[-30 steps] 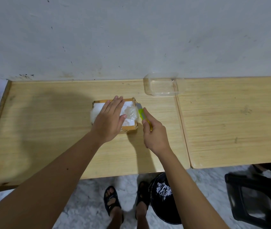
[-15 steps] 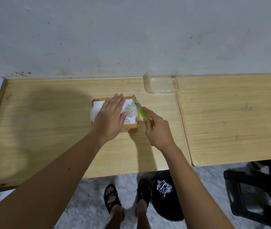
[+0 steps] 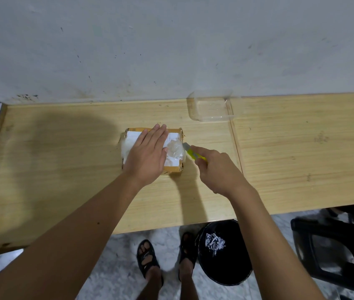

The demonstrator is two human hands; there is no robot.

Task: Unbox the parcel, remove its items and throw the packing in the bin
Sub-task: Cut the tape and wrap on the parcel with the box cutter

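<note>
A small cardboard parcel (image 3: 175, 168) with a white label and clear tape lies on the wooden table (image 3: 63, 169). My left hand (image 3: 146, 155) lies flat on top of the parcel, fingers together, pressing down. My right hand (image 3: 217, 169) grips a yellow-green utility knife (image 3: 194, 154); its tip touches the parcel's right side. A black bin (image 3: 223, 252) with shredded paper inside stands on the floor below the table's front edge, partly hidden by my right forearm.
A clear plastic container (image 3: 211, 109) sits at the back of the table by the wall. A second table (image 3: 312, 148) adjoins on the right. A black stool (image 3: 333, 252) stands at lower right. My sandalled feet (image 3: 148, 258) are on the marble floor.
My right hand with the knife has drawn slightly back toward me along the parcel's right side. The left hand stays flat on the parcel.
</note>
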